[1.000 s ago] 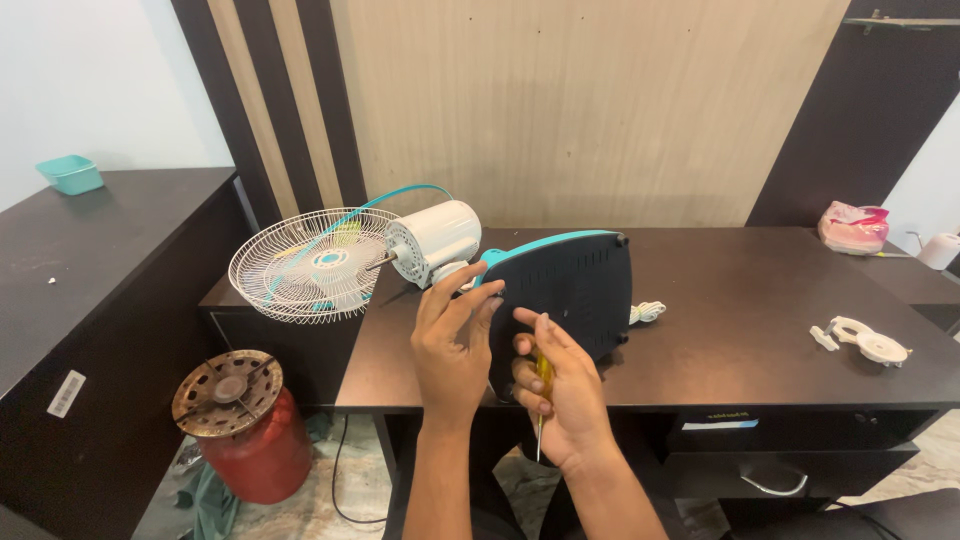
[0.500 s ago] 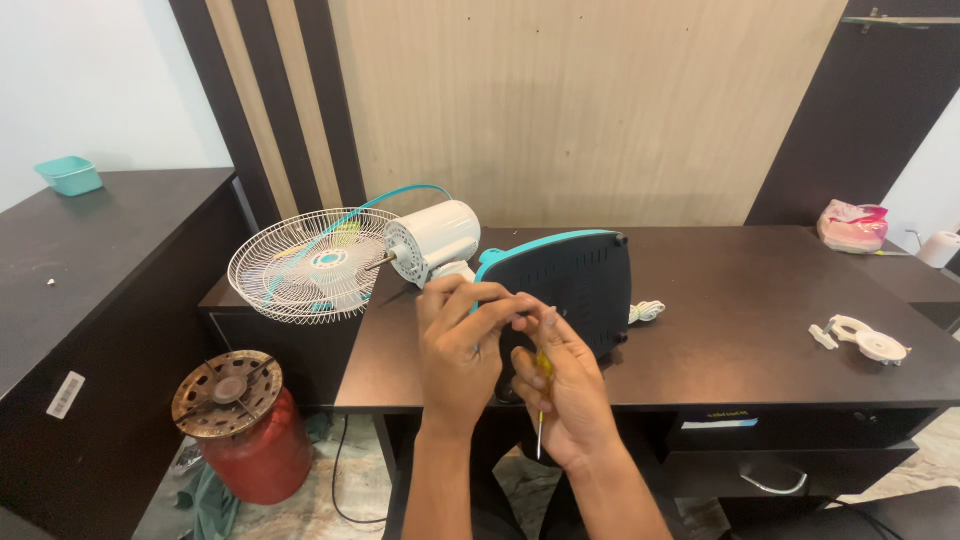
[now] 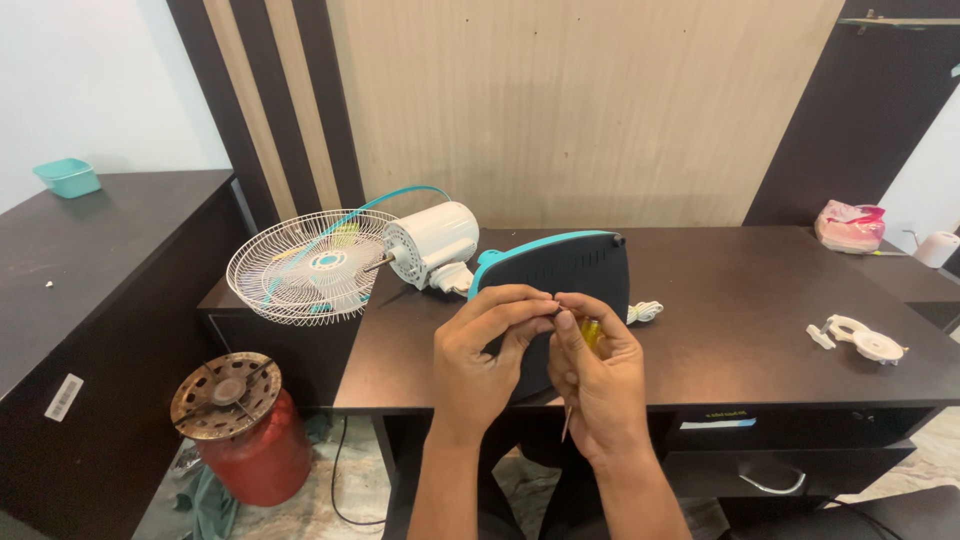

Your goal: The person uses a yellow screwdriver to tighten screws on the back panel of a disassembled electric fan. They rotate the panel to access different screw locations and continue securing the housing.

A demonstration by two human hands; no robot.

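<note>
The fan base (image 3: 560,275), a dark ribbed plastic slab with a teal rim, stood tipped on edge on the dark, smooth table (image 3: 740,320), directly behind both hands. The left hand (image 3: 480,365) had its fingertips pinched together against those of the right hand (image 3: 600,385); whatever sat between them was too small to make out. The right hand was also closed around a screwdriver (image 3: 590,335), its translucent yellow handle in the palm and the thin metal shaft pointing down past the wrist. Beside the base lay the white motor housing (image 3: 432,242) and the round wire guard (image 3: 305,268).
</note>
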